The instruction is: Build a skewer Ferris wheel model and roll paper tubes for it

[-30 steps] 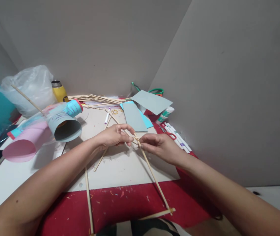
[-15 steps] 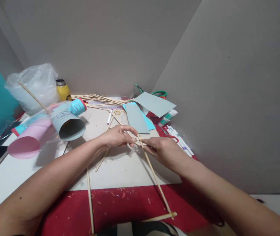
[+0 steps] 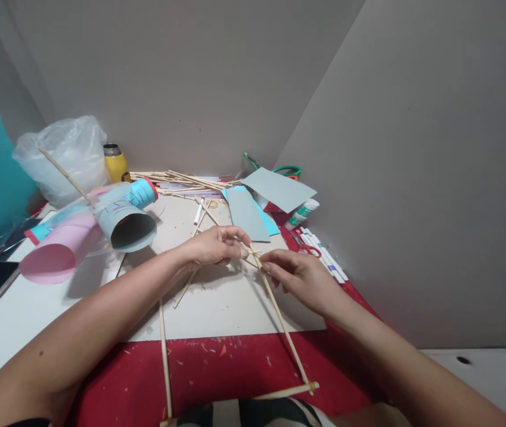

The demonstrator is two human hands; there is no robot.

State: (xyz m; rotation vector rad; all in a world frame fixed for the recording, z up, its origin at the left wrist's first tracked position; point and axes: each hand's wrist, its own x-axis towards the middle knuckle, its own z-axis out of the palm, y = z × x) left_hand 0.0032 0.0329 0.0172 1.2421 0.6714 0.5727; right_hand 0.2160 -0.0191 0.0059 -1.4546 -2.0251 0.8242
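Observation:
My left hand (image 3: pixel 217 246) is closed around thin wooden sticks where they cross above the table. One stick (image 3: pixel 282 317) slopes from that crossing down to a corner near my lap, where a yellowish band binds it to another stick (image 3: pixel 286 392). On the left, a further stick (image 3: pixel 164 362) of this frame runs under my left forearm. A thin pale strand, apparently a rubber band (image 3: pixel 256 253), spans the crossing between both hands' fingertips. My right hand (image 3: pixel 300 276) pinches at its right end, close to the sloping stick; the fingertips partly hide the grip.
Paper tubes, one pink (image 3: pixel 51 261) and one grey (image 3: pixel 135 231), lie at left by a plastic bag (image 3: pixel 64 157) and yellow bottle (image 3: pixel 116 164). Spare sticks (image 3: pixel 182 179), a marker (image 3: pixel 199 212), grey card sheets (image 3: pixel 250 216), glue bottle (image 3: pixel 301 213) and red-handled scissors (image 3: pixel 310 249) lie farther back.
My right hand has drawn slightly back and down from the crossing, its fingers now more curled. My left hand stays at the crossing. The view has shifted slightly.

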